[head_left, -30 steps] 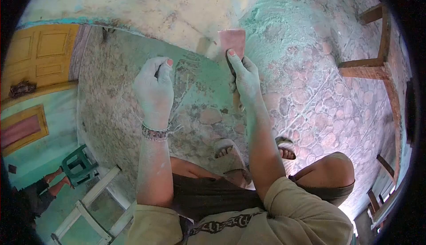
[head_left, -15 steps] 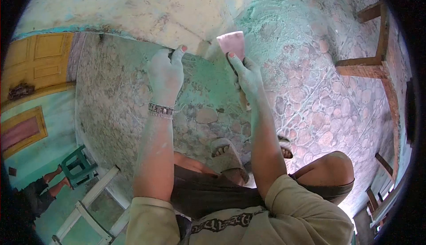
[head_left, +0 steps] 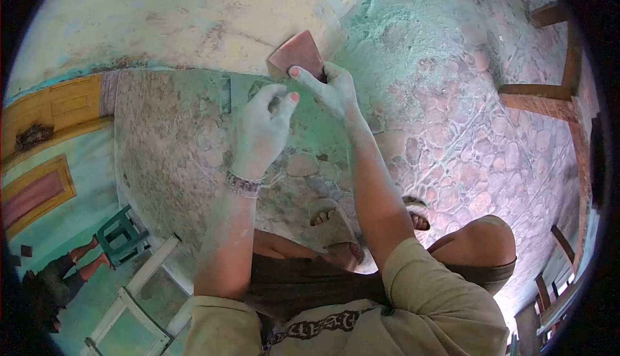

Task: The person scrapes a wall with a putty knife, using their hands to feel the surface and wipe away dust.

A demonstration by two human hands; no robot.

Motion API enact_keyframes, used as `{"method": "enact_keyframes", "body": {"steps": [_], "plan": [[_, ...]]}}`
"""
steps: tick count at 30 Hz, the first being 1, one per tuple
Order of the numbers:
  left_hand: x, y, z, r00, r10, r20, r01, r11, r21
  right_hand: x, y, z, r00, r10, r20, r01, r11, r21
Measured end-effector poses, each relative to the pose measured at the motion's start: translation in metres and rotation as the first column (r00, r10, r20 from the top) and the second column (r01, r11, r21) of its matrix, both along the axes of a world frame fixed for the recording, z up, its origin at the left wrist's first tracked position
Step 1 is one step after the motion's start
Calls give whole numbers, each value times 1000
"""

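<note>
My right hand [head_left: 330,89], coated in pale dust, grips a putty knife [head_left: 299,54]. The thumb lies along its wide blade, which overlaps the lower edge of the cream, worn painted surface [head_left: 213,27]. To its left, my left hand [head_left: 261,129] is closed, fingers curled in and thumb near the fingertips. I cannot tell what it holds, if anything. A patterned band [head_left: 243,183] circles that wrist. Rough green coating [head_left: 381,27] covers the area just right of the blade.
Stone-patterned ground [head_left: 452,130] spreads around my sandalled feet [head_left: 332,223]. A wooden frame [head_left: 539,101] stands at the right. At the lower left are a green plastic stool [head_left: 119,236], a white frame [head_left: 139,298] and another person's legs [head_left: 81,262]. Yellow doors [head_left: 58,111] are farther left.
My right hand has moved left with the putty knife, tilting its blade to the left. My left hand has shifted right and lower, so both hands are closer together.
</note>
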State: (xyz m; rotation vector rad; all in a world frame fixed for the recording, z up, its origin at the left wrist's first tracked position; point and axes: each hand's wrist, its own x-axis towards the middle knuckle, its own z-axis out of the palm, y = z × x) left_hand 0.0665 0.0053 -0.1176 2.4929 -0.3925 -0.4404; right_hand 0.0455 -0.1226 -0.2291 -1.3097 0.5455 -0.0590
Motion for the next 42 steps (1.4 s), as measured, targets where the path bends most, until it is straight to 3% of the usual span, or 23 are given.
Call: {"method": "enact_keyframes", "body": {"steps": [1, 3, 7, 10, 13, 16, 22, 25, 28, 31, 32, 34, 37, 40, 42], "plan": [[-1, 0, -2, 997, 12, -74, -11, 1000, 15, 3, 3, 5, 1000, -4, 24, 5, 1000, -19], [2, 0, -10, 946, 125, -299, -179, 971, -159, 2, 9, 21, 998, -44, 51, 42, 998, 38], [-4, -16, -24, 792, 164, -588, -466, 785, -409, -4, 9, 3, 998, -61, 32, 57, 993, 107], [-8, -25, -27, 709, 245, -662, -590, 720, -365, -1, 11, -22, 999, -23, 24, 23, 999, -23], [2, -14, -38, 826, 139, -547, -453, 741, -496, 2, 9, -12, 999, -6, 50, 11, 996, -86], [-7, -27, -21, 900, 199, -388, -416, 659, -626, 0, 9, 28, 981, -66, 182, 56, 997, 61], [-10, -36, -3, 951, 310, 16, -202, 658, -726, -2, 8, 76, 978, -46, 205, 64, 994, -83], [-9, -31, 5, 926, 272, -263, -378, 624, -684, 1, 14, 65, 994, -47, 100, 60, 990, -130], [-15, -38, -4, 923, 342, -176, -376, 705, -601, -11, 12, 58, 997, -76, 21, 76, 997, 3], [-19, -44, 14, 931, 364, 35, -255, 715, -651, -10, 7, 90, 994, -23, 106, 48, 971, -236], [-14, -38, 13, 920, 390, -49, -310, 644, -700, -9, 8, 91, 997, -10, 81, 25, 983, -179], [-14, -33, 5, 932, 361, -19, -289, 713, -639, -5, 9, 93, 999, 18, 44, -15, 998, -66], [-12, -38, 0, 924, 368, 104, -225, 743, -631, -3, 19, 63, 993, -37, 113, 55, 986, -155], [-7, -28, -5, 932, 355, 75, -227, 733, -642, 1, 16, 73, 991, -25, 129, 49, 982, -182], [-6, -23, -9, 943, 330, 46, -236, 757, -609, 3, 20, 67, 987, -51, 151, 65, 994, -93]]}}
